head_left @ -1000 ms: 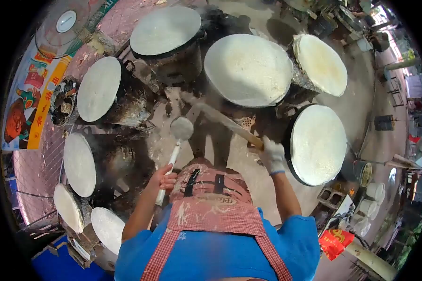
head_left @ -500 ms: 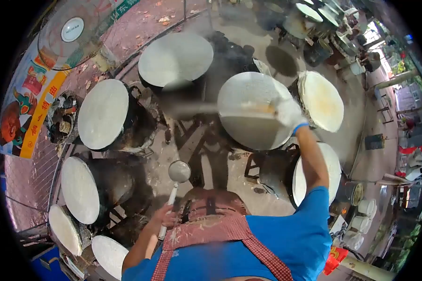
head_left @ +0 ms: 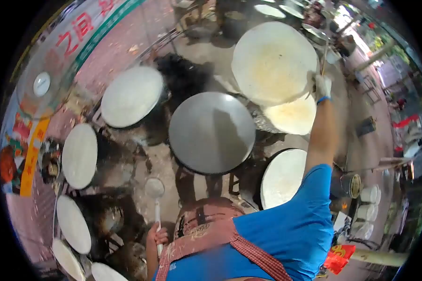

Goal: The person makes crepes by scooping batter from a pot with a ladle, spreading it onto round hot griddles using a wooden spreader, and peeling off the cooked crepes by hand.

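Observation:
My left hand (head_left: 156,236) is closed round the white handle of a ladle (head_left: 155,188), whose round bowl points forward. My right hand (head_left: 322,87), in a white glove with a blue band, is stretched far forward at the right, closed round a thin wooden handle (head_left: 325,61). Beside that hand a large round flatbread (head_left: 273,63) hangs in the air, partly over another pale flatbread (head_left: 293,114). How the upper one is held is hard to see. Ahead of me, a round griddle (head_left: 212,132) shows its bare dark surface.
Griddles with pale batter discs stand round me: one (head_left: 132,96) at the back left, others (head_left: 79,156) (head_left: 73,224) down the left side, and one (head_left: 284,179) by my right arm. White tubs (head_left: 371,194) and a red packet (head_left: 338,258) are at the right.
The flatbread has come off the middle griddle and moved up and right. My right arm has reached farther forward with the handle. My left hand still holds the ladle, and the view has shifted.

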Demonstrator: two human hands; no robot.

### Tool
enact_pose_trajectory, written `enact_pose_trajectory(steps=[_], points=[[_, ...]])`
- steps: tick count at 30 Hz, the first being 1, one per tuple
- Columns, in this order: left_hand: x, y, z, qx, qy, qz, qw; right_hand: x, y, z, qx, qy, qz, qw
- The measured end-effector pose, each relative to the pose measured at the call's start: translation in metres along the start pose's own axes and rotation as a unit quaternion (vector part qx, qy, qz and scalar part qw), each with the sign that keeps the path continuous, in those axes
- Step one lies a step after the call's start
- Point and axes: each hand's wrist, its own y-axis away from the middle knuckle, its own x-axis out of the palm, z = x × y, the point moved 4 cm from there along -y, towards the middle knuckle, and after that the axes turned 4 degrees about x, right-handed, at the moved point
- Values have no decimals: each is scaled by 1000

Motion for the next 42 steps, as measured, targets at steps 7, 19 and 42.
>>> enact_pose_trajectory(steps=[7,19,42], points=[[25,-22,-8,75,-79,-26,994,-62,67,-228,248,-195,-166,934],[80,-17,27,126,-97,-47,986,-79,107,-256,225,298,-233,898],[-376,165,339,802,208,-24,559,143,1033,104,-656,80,728,184]])
